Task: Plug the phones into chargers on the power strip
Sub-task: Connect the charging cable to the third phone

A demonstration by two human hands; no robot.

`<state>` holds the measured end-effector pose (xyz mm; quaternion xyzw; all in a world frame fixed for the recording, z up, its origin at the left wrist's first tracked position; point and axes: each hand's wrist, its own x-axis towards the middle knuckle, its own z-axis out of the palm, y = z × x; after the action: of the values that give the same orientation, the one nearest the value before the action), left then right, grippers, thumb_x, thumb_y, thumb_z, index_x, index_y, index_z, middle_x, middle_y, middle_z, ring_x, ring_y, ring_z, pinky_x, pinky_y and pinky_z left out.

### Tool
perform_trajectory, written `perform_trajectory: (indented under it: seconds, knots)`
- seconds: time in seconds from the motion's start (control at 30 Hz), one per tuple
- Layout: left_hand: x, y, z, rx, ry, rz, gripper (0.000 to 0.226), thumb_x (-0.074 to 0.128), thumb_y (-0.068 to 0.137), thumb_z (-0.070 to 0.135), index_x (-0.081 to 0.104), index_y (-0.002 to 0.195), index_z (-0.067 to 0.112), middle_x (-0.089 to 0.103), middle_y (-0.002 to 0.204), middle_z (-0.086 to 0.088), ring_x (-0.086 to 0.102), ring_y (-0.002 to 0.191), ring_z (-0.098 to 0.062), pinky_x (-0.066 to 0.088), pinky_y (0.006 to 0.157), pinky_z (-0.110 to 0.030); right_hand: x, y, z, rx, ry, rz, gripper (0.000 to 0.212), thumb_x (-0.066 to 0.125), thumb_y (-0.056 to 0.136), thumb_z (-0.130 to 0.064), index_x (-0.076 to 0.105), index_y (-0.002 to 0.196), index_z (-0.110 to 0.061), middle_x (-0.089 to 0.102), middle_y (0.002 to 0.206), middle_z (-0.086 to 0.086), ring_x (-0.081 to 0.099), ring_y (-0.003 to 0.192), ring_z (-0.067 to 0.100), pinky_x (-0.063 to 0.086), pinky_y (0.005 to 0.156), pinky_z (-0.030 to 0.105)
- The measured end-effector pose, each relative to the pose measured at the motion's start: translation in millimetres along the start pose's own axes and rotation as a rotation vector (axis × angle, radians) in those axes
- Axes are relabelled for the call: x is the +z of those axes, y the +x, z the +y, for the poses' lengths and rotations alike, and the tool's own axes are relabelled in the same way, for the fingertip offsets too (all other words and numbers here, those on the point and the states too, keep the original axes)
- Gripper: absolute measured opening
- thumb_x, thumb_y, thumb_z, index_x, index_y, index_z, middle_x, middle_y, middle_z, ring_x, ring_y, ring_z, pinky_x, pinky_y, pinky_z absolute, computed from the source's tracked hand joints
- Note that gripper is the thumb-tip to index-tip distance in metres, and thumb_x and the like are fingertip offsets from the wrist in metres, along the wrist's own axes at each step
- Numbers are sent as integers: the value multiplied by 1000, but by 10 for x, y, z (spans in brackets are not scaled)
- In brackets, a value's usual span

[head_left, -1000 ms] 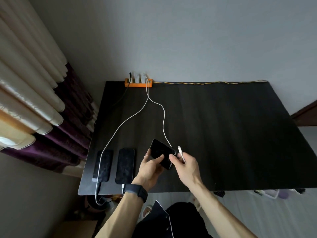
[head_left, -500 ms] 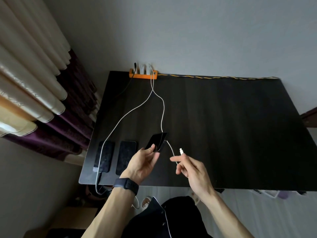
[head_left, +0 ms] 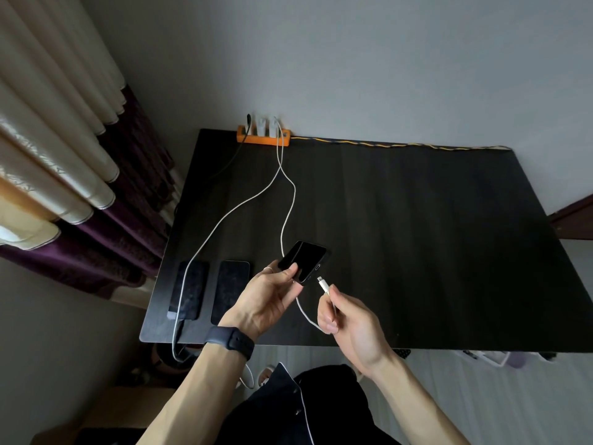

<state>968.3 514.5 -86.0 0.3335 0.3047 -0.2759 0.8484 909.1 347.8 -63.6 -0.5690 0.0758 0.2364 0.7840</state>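
Note:
My left hand [head_left: 268, 297] holds a black phone [head_left: 305, 260] tilted above the black table [head_left: 433, 245], its bottom edge turned toward my right hand. My right hand [head_left: 345, 319] pinches a white charging cable [head_left: 287, 216] just behind its plug [head_left: 322, 284], whose tip sits a short gap from the phone's port. That cable runs to a white charger on the orange power strip [head_left: 263, 138] at the table's back edge. Two more phones lie flat at the front left: the left phone [head_left: 188, 290] has a white cable at its bottom end, the middle phone [head_left: 230, 291] lies beside it.
Cream and purple curtains [head_left: 73, 175] hang left of the table. A yellow-black cord [head_left: 401, 145] runs along the back edge by the grey wall. Small objects sit on the floor under the front right edge. My dark clothing fills the bottom centre.
My right hand has brought the plug up close to the phone's bottom edge. My left hand has tipped the phone so its port faces the plug.

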Motion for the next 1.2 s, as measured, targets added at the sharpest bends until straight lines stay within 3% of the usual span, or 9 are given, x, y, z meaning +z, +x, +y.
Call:
perform_trajectory:
  seconds: [0.17,0.33,0.43,0.57,0.73,0.87,1.07,1.2]
  knots:
    - [-23,-12,8,5,33,-8,71,61,91,-5,29,153,11,74,96,-6,75,79,-13,58,54,-26,12,2,45,5,-26,21,49,40,98,-39,51,56,-19,39,56,-3,32,55,12,34,58,21]
    - [-34,-39,22,3,21,-58,76,63,89,-5,27,154,13,72,115,-10,74,93,-21,60,62,-29,-22,3,83,4,-68,48,48,41,98,-41,49,57,-18,35,57,-1,31,56,12,30,60,24]
    - [-50,-31,31,13,4,-60,81,64,86,-7,26,154,16,72,116,-11,74,95,-23,61,64,-30,-21,6,77,-1,-130,81,48,41,99,-42,45,58,-17,30,59,2,28,57,13,26,63,27]
    - [-91,-4,60,62,44,-58,90,67,83,-7,22,155,24,75,110,-11,74,95,-26,61,67,-33,1,5,49,-19,-317,160,51,39,106,-38,38,59,-19,30,60,-1,26,58,13,27,65,27]
    - [-161,38,94,189,183,-51,95,69,83,-7,20,155,31,74,87,-11,74,92,-30,61,71,-40,36,-15,54,-38,-507,263,51,40,107,-34,32,58,-22,28,59,-5,25,57,11,25,61,31]
    - [-192,51,111,282,273,-59,96,74,81,-3,25,152,40,71,90,-16,72,98,-36,60,73,-42,57,-7,119,-27,-528,300,49,39,107,-34,31,64,-12,30,63,2,27,61,14,29,64,34]
    - [-210,59,109,379,357,-28,90,74,82,-5,36,143,51,66,97,-20,72,95,-35,60,73,-44,82,40,184,-10,-571,316,50,39,106,-36,33,60,-18,32,62,0,27,61,15,28,64,37]
    - [-193,58,69,378,385,-23,89,71,84,-7,38,142,52,68,94,-18,73,93,-33,60,70,-41,114,66,204,5,-555,307,51,39,106,-36,36,57,-25,34,63,1,31,62,16,37,66,42]
